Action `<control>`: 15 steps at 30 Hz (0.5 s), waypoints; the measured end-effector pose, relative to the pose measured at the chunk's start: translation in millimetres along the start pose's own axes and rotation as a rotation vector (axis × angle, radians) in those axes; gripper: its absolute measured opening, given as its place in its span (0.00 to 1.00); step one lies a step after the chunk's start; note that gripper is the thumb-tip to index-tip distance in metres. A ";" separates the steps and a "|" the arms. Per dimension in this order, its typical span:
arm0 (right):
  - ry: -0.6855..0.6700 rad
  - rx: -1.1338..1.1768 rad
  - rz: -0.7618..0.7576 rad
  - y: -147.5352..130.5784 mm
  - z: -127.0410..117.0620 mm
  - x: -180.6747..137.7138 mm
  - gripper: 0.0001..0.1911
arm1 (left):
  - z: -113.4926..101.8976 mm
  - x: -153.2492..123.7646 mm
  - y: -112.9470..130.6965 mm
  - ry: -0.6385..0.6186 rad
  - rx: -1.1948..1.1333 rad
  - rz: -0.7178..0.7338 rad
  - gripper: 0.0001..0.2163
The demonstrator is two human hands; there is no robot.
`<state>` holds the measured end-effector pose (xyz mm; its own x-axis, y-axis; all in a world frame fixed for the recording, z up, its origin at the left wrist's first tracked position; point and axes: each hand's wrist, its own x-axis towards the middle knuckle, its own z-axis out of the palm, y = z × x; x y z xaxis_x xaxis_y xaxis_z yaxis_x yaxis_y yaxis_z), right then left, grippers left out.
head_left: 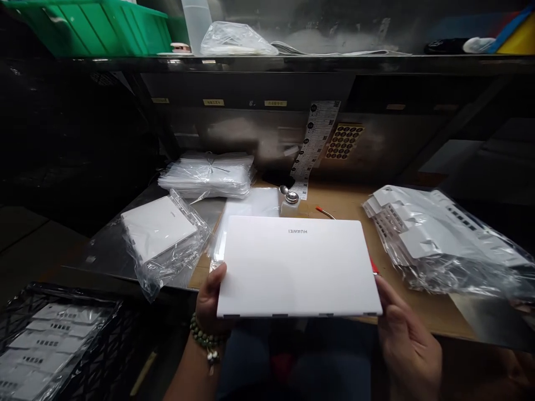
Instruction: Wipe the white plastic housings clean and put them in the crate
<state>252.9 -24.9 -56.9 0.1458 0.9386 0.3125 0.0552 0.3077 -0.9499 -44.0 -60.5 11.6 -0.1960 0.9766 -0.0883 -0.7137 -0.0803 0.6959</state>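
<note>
A white flat panel [292, 273] with HUAWEI printed upside down near its far edge is held level over the front of the worktable. Dark short marks run along its near edge. My left hand [211, 292], with a beaded bracelet at the wrist, grips its left edge, thumb on top. At the right edge, my right hand [403, 328] is closed on the panel. A small red thing [374, 267] shows beside the right fingers; whether they touch it I cannot tell. Left of the panel lies a similar white panel [161, 228] in clear plastic.
Bagged white pieces [434, 234] lie at right. A tied stack of clear bags [209, 172] sits at the back left. A black crate [112, 312] holds more bagged pieces, low left. A metal shelf [292, 64] with a green bin [100, 28] spans above.
</note>
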 end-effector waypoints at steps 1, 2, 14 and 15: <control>-0.029 0.000 0.031 2.0 -4.1 -3.2 0.24 | -0.6 -1.0 0.0 0.021 0.010 0.018 0.15; -0.057 0.006 0.045 3.7 -7.4 -6.3 0.24 | -1.4 -1.6 0.4 0.041 0.022 0.035 0.15; -0.031 -0.055 0.085 8.3 -7.7 -12.8 0.28 | -1.6 -3.8 3.9 -0.048 -0.004 0.048 0.17; -0.030 -0.059 0.090 8.6 -7.8 -13.0 0.28 | -0.7 -3.5 4.5 -0.085 -0.030 0.032 0.16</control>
<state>259.2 -35.7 -69.1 0.1232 0.9665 0.2252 0.1017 0.2135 -0.9716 -46.9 -64.4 14.6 -0.1621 0.9868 -0.0047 -0.7280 -0.1164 0.6756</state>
